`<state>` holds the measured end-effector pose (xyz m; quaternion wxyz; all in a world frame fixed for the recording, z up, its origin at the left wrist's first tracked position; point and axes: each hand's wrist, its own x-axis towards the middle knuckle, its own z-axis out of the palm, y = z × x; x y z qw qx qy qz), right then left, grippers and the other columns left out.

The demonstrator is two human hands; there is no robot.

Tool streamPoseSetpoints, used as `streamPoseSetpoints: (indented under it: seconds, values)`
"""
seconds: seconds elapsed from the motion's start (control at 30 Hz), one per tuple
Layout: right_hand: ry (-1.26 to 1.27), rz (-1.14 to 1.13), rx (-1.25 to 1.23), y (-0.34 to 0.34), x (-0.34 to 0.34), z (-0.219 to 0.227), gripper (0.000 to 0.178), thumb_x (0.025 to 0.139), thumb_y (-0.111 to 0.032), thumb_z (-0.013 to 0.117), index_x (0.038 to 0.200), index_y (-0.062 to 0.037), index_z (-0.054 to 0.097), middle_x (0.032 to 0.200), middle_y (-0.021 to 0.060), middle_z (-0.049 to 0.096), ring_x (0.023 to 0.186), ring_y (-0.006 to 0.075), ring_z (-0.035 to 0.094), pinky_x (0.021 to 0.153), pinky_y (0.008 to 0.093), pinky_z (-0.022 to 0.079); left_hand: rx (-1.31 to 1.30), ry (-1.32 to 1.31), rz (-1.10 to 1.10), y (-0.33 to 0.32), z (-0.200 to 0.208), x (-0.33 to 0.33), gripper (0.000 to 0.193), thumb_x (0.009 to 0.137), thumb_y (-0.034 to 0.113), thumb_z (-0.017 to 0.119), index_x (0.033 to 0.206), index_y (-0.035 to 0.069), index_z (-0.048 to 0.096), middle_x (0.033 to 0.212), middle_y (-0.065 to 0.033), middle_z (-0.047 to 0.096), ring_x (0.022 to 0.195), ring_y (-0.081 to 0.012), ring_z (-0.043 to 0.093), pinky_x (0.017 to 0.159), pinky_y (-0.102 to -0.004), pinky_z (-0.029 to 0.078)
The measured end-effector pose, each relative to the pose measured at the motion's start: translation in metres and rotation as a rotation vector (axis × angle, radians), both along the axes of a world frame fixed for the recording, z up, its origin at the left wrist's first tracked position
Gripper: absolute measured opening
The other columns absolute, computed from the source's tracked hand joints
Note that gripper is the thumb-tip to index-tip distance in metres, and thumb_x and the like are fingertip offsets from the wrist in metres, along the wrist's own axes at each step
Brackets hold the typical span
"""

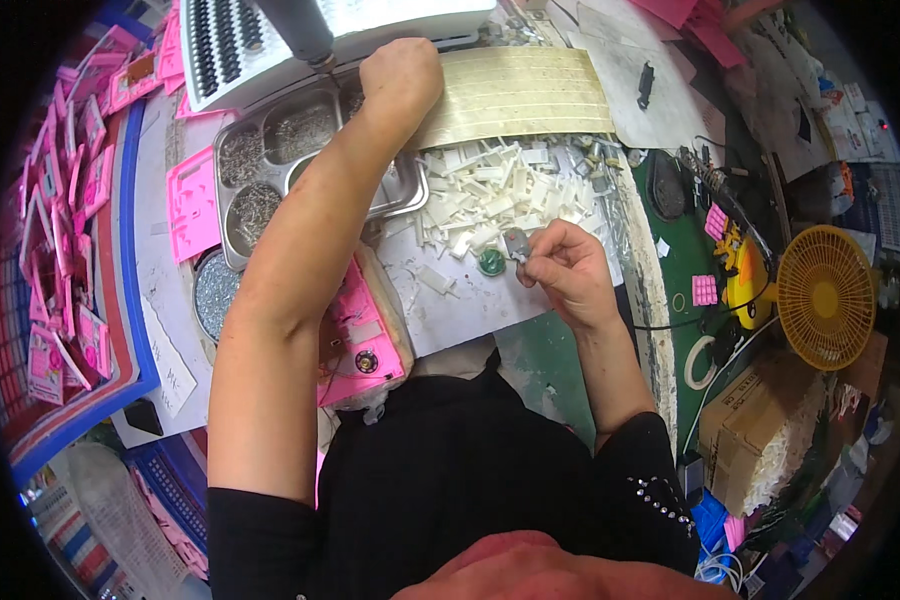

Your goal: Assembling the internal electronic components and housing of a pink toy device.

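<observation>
Your right hand (562, 268) pinches a small grey metal part (516, 243) above the green disc (491, 262) on the bench (470, 305); keep it steady. Left hand (400, 80) reaches over the steel tray (232, 215), fingers hidden, can't tell their spread

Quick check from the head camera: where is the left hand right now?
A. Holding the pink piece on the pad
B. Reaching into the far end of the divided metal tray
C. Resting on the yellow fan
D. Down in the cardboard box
B. The left hand is stretched forward over the far compartments of the divided metal tray, while the right hand pinches a small metal part beside the pile of white plastic pieces.
</observation>
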<state>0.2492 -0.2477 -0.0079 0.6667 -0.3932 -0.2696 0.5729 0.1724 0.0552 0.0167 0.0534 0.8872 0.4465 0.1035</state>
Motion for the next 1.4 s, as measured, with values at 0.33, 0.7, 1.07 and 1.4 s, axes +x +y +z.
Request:
streamPoseSetpoints:
  seconds: [0.33,0.7,1.07,1.4]
  values:
    - [-0.075,-0.032,-0.031,-0.016,0.008,-0.003,0.016,0.087,0.003,0.077,0.094,-0.0025,0.064,0.090,0.0043,0.069,0.080,0.0103,0.065,0.074,0.0240,0.053,0.127,-0.076,-0.109,0.003,-0.018,-0.001,0.024,0.092,0.019,0.057,0.102,0.006,0.074,0.099,-0.0197,0.075,0.092,-0.0393,0.074,0.079,-0.0511,0.059]
    - [-0.648,0.013,-0.217,-0.017,0.016,0.008,0.049,0.085,0.002,0.077,0.132,-0.0005,0.064,0.085,-0.0031,0.061,0.074,0.0053,0.055,0.069,0.0199,0.045,-0.941,-0.805,-0.159,-0.063,0.016,-0.122,0.022,0.100,0.016,0.065,0.110,-0.002,0.066,0.087,-0.0065,0.069,0.075,-0.0137,0.069,0.068,-0.0272,0.057]
    - [-1.576,0.173,0.028,0.005,-0.067,0.004,0.041,0.085,-0.016,0.078,0.124,-0.0103,0.068,0.088,0.0108,0.068,0.075,0.0309,0.066,0.067,0.0399,0.054,-0.975,-0.857,-0.241,-0.156,0.021,-0.212,0.023,0.096,0.002,0.064,0.118,-0.002,0.062,0.096,-0.0068,0.071,0.086,-0.0119,0.071,0.078,-0.0267,0.058]
    - [-0.655,0.336,-0.076,0.068,-0.081,0.038,0.033,0.095,-0.034,0.072,0.085,-0.0020,0.070,0.067,0.0082,0.063,0.060,0.0174,0.061,0.057,0.0316,0.047,-0.593,-0.747,-0.416,-0.159,0.032,-0.206,0.039,0.088,-0.001,0.068,0.125,0.003,0.055,0.088,-0.0119,0.071,0.080,-0.0225,0.072,0.073,-0.0334,0.058]
